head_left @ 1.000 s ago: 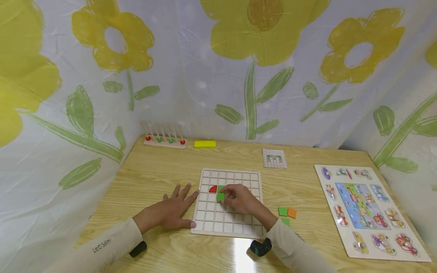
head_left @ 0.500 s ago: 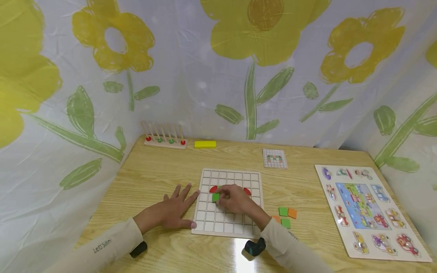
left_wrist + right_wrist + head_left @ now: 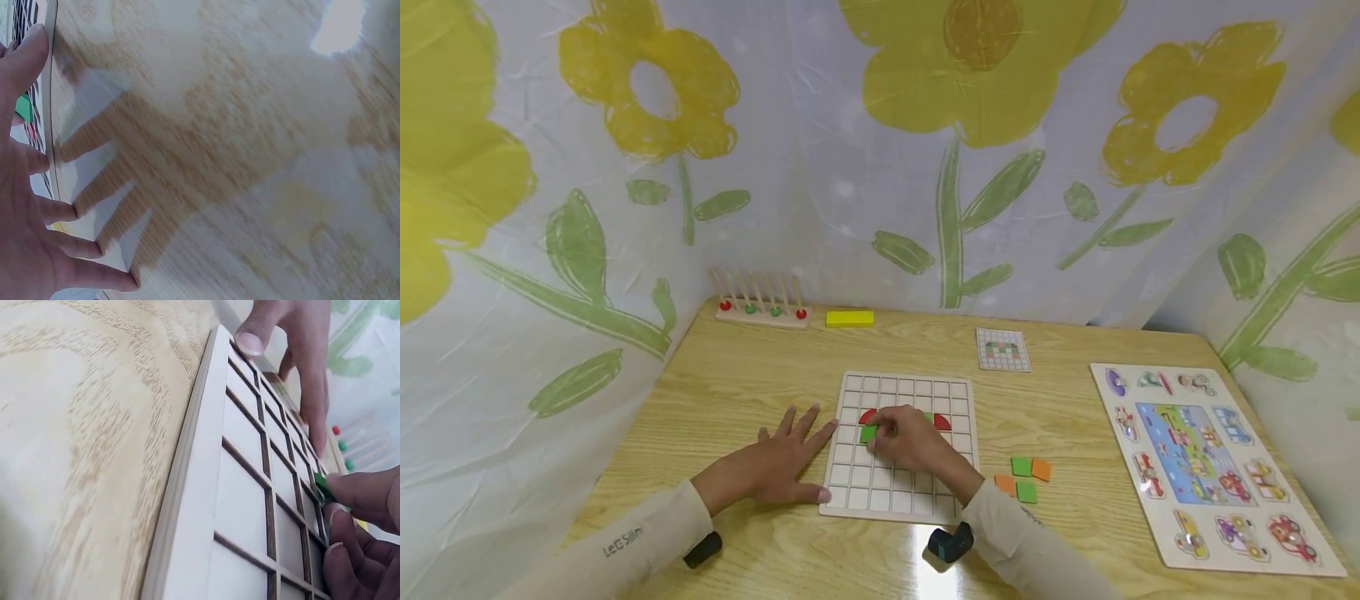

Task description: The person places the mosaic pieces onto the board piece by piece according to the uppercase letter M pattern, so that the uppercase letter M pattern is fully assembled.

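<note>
Thumb and fingers of my right hand (image 3: 906, 440) pinch a green square tile (image 3: 867, 434) over the white grid board (image 3: 850, 500). In the right wrist view the tile (image 3: 321, 484) shows edge-on, tilted at the grid cells. Just above it lies a red quarter-round piece (image 3: 867, 415), partly behind the fingers. A second red quarter-round piece (image 3: 942, 422) sits to the right, beside a green piece (image 3: 928, 417) that the hand half hides. My left hand (image 3: 786, 461) lies spread on the table left of the board, its thumb at the board's near left corner.
Right of the board lie loose tiles, green (image 3: 1021, 466) and orange (image 3: 1041, 469) among them. Behind stand a small pattern card (image 3: 1003, 349), a yellow box (image 3: 850, 318) and a peg stand with beads (image 3: 763, 315). A picture puzzle (image 3: 1213, 467) lies far right.
My right hand has slid left across the board with the green tile, to below the left red piece. The right red piece and an orange tile have come into view. The left hand stays put.
</note>
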Motion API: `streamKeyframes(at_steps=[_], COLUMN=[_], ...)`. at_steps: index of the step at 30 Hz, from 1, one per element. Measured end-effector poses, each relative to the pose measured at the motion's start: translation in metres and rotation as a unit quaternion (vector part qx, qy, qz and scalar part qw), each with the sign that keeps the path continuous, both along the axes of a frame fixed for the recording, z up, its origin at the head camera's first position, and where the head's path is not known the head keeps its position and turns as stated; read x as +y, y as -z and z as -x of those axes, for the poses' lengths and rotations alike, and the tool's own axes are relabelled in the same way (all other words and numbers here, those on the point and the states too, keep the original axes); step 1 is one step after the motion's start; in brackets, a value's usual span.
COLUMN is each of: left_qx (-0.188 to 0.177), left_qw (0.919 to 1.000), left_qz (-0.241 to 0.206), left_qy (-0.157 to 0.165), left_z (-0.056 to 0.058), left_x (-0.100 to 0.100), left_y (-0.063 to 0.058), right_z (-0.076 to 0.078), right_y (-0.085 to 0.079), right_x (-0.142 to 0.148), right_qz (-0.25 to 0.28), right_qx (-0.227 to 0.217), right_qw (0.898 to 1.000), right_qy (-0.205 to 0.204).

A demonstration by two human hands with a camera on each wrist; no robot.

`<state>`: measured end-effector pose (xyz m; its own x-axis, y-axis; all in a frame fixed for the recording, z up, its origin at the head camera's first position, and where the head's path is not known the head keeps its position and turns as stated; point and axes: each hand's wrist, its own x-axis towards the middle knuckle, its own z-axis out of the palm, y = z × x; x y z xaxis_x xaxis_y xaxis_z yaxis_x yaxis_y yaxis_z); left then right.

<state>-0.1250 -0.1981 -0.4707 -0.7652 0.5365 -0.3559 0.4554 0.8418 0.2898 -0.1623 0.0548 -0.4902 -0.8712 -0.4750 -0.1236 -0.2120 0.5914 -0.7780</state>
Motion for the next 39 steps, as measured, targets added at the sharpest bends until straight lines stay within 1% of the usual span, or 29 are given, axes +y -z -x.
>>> streamKeyframes(at_steps=[6,14,28,39], left_qx=[-0.002,-0.005,0.0,-0.005], left_qw=[1.0,1.0,1.0,1.0], left_qz=[0.0,-0.001,0.003,0.0], left_qy=[0.0,0.005,0.002,0.004], left_z=[0.0003,0.0007,0.0019,0.0002], left_x=[-0.0003,-0.001,-0.0019,-0.0011], left_y=[0.0,-0.0012,0.0042,-0.0005], right_z=[0.0006,0.0013,0.0,-0.001], right_y=[-0.0003,-0.003,-0.0051,-0.0053], right_x=[-0.005,-0.007,-0.0057,-0.007], right_qz=[-0.012,-0.029,-0.052,-0.067], right_qx=[-0.001,-0.003,0.01,0.011], right_qw=[1.0,1.0,0.999,0.998], right_qy=[0.008,0.003,0.001,0.009])
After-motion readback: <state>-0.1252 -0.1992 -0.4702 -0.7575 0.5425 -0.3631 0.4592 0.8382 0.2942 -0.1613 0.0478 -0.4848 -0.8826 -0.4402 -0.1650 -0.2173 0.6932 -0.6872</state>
